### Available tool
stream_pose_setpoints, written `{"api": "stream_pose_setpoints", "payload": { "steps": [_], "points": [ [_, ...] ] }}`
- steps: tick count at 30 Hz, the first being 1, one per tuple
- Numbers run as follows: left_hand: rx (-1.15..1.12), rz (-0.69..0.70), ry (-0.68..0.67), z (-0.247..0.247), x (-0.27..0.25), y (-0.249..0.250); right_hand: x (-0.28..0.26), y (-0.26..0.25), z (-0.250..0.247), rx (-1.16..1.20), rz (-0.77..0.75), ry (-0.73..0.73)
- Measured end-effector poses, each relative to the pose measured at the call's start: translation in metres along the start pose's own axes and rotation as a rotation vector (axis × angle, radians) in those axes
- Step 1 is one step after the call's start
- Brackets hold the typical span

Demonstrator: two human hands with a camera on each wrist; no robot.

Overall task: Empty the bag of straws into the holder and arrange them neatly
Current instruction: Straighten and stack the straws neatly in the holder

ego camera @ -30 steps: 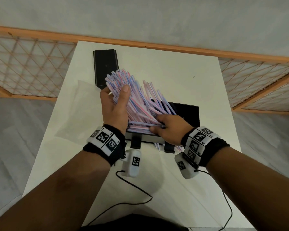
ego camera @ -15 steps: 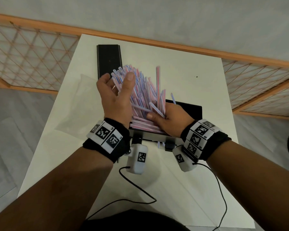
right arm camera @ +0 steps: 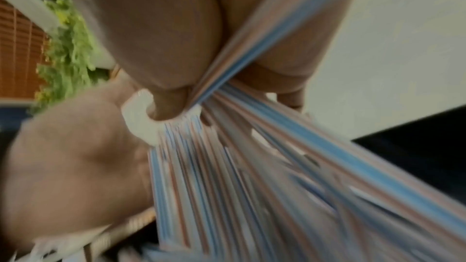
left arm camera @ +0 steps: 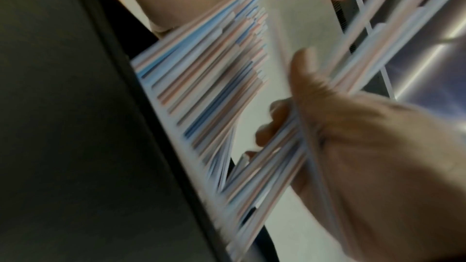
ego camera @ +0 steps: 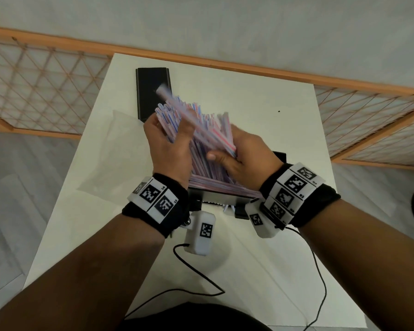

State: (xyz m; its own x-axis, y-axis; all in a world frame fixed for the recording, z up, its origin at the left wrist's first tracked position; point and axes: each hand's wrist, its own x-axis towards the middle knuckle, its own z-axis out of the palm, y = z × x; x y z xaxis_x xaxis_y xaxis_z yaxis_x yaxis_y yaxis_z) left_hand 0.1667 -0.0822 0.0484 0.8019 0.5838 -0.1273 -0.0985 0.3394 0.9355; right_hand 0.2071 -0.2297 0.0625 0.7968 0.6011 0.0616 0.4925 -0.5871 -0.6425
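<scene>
Straws (ego camera: 202, 149), striped red, blue and white, stood in a loose leaning fan with lower ends in the black holder (ego camera: 279, 156) on the white table (ego camera: 261, 103); upper ends splayed up and away from the person. A flat layer of straws lay along the holder's near edge. Left hand (ego camera: 169, 149) was cupped against the left side of the fan, thumb up along the straws, fingers curled behind them. Right hand (ego camera: 246, 154) gripped from the right; its thumb pressed a small bunch that ran diagonally across the top of the fan toward the upper left, that bunch motion-blurred. Left wrist view: right hand's fingers (left arm camera: 274, 119) wrapped around a bundle, separate from a flat row of straws beside a dark panel. Right wrist view: straws (right arm camera: 252, 176) passing between the fingers, heavily blurred. Clear bag (ego camera: 110, 161) lay flat on the table left of the hands. Black lid (ego camera: 151, 91) lay at the far side, beyond the straws.
</scene>
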Motion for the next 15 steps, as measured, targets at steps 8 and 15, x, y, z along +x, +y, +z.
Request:
{"api": "stream_pose_setpoints", "payload": {
  "steps": [8,15],
  "points": [
    [-0.209,-0.128,0.046,0.0,0.006,0.009,-0.004,0.008,0.03,-0.249,0.047,0.03],
    [-0.126,0.024,0.197,-0.005,0.01,0.04,-0.008,0.012,0.03,-0.327,0.053,0.142]
  ]
}}
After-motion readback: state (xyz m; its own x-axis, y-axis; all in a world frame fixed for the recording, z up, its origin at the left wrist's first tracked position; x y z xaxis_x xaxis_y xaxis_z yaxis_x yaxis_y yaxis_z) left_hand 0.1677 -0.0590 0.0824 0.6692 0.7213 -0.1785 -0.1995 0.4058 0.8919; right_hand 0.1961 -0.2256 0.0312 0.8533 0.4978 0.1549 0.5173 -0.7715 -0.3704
